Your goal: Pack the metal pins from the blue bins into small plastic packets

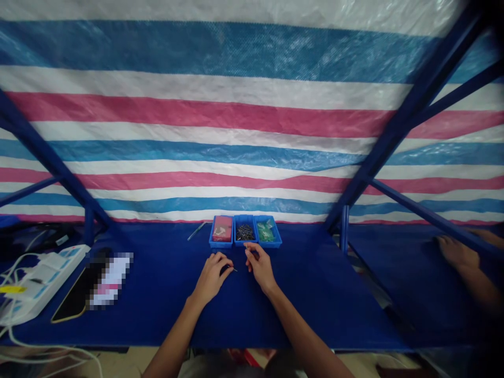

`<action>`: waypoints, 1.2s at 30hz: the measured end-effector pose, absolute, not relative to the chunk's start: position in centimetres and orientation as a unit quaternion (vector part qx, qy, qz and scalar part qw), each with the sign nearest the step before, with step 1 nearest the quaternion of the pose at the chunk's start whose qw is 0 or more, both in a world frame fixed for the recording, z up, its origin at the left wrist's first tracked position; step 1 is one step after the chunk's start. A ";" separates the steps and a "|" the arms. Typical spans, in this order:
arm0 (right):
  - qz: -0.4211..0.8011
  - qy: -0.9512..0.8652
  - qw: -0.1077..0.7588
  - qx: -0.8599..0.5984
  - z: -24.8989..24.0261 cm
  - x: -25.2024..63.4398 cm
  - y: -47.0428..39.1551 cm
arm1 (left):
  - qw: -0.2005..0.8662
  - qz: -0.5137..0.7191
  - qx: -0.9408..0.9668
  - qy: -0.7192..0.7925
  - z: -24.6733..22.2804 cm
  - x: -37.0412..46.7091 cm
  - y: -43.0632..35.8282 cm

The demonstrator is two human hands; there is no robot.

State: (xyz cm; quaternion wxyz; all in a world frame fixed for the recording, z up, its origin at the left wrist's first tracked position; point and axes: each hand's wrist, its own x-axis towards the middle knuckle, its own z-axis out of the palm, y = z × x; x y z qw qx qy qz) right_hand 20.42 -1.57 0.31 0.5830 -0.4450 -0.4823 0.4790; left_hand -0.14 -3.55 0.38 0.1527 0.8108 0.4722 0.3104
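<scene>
My left hand is low over the blue table, thumb and fingers pinched on a thin, screw-like metal piece whose tip sticks out to the right. Just in front of the middle bin, my right hand has thumb and forefinger pressed together; whatever is between them is too small to make out. Three blue bins stand side by side beyond my hands. In the left one is a pink-red packet, in the middle one a heap of small dark metal screws, in the right one green plastic bags.
A pen-like tool lies left of the bins. Farther left are a phone, a blurred-out patch and a white power strip with cables. Blue frame posts flank the table. Another person's hand rests at the right.
</scene>
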 end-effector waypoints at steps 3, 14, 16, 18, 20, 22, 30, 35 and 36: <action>0.451 -0.485 0.588 -0.465 0.0 20.3 -1.7 | 0.155 0.321 0.805 0.475 0.2 -0.2 -3.5; 0.532 -0.422 0.598 -0.427 0.5 20.4 -1.5 | 0.175 0.381 0.759 0.498 -0.7 -0.5 -3.1; 0.571 -0.383 0.604 -0.403 0.8 20.6 -1.5 | 0.172 0.379 0.762 0.497 -0.8 -0.6 -3.0; 0.604 -0.352 0.603 -0.383 1.1 20.8 -1.5 | 0.169 0.378 0.762 0.498 -0.9 -0.7 -2.9; 0.626 -0.336 0.597 -0.373 1.3 20.9 -1.5 | 0.167 0.377 0.762 0.499 -1.1 -0.8 -2.8; 0.641 -0.327 0.588 -0.369 1.4 20.9 -1.5 | 0.165 0.376 0.762 0.500 -1.3 -0.9 -2.7; 0.616 -0.365 0.566 -0.409 0.7 20.6 -1.5 | 0.173 0.400 0.751 0.496 -1.2 -0.8 -2.7; 0.539 -0.428 0.567 -0.452 0.3 20.6 -1.4 | 0.174 0.388 0.754 0.500 -1.0 -0.8 -2.8; 0.529 -0.433 0.571 -0.455 0.2 20.6 -1.4 | 0.172 0.389 0.755 0.499 -1.0 -0.8 -2.8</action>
